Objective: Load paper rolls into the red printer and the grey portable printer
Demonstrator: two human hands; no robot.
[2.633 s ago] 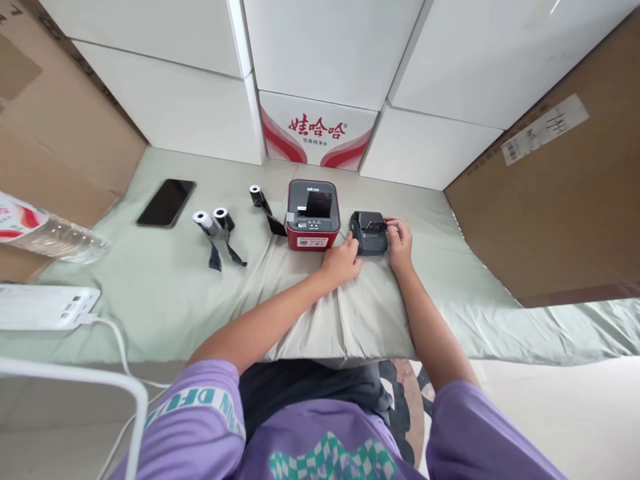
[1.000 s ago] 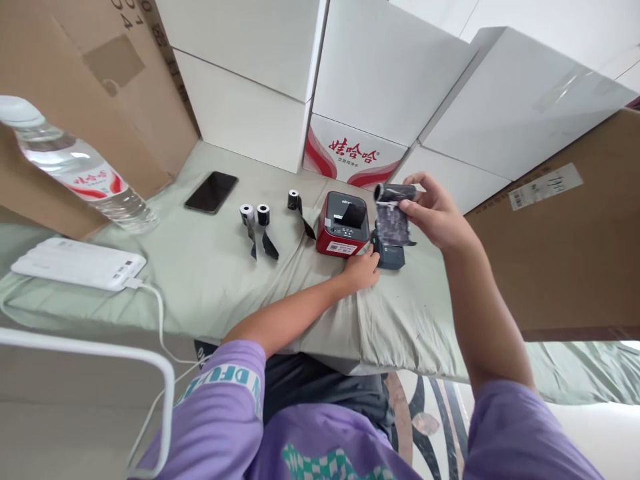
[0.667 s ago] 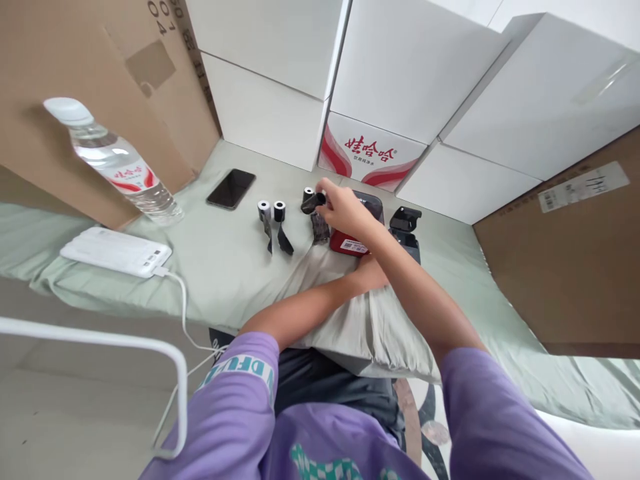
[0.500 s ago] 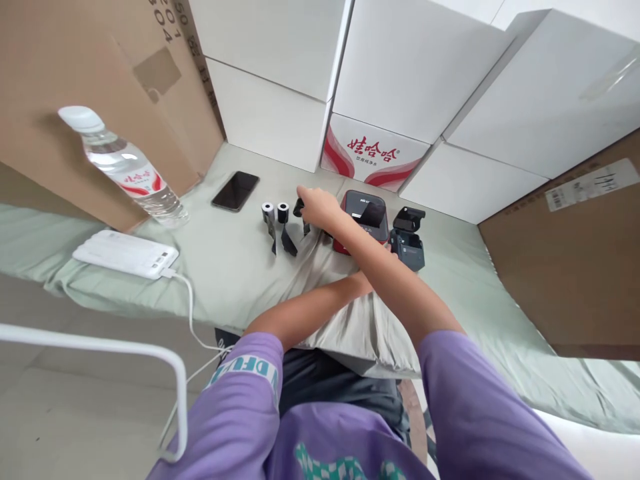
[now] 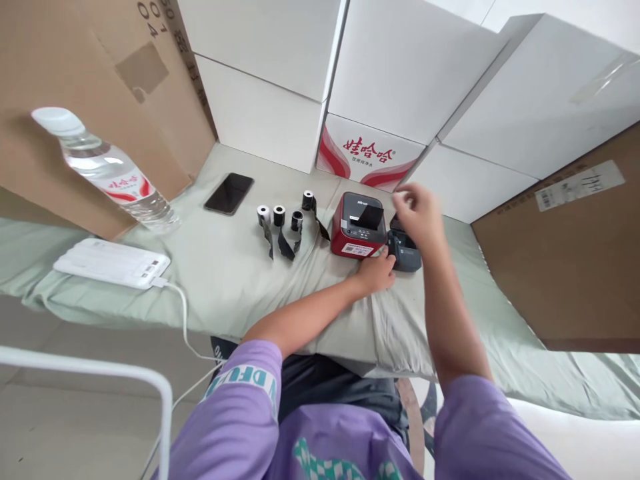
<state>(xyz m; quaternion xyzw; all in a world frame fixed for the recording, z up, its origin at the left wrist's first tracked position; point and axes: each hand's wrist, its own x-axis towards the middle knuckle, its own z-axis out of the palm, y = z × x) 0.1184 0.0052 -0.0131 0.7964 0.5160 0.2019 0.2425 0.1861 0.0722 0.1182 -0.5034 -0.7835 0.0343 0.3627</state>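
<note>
Black printer [image 5: 406, 252] near the cloth's front edge: left hand [image 5: 377, 272] steadies it, right hand [image 5: 419, 215] blurred, seemingly empty.

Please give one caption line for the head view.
Left hand steadies small black printer beside red printer; right hand hovers above.

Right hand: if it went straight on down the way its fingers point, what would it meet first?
Probably the small black printer. The right hand hangs over it, fingers curled down and blurred, so depth is unsure. The left hand rests at that printer's front corner, beside the red printer.
</note>
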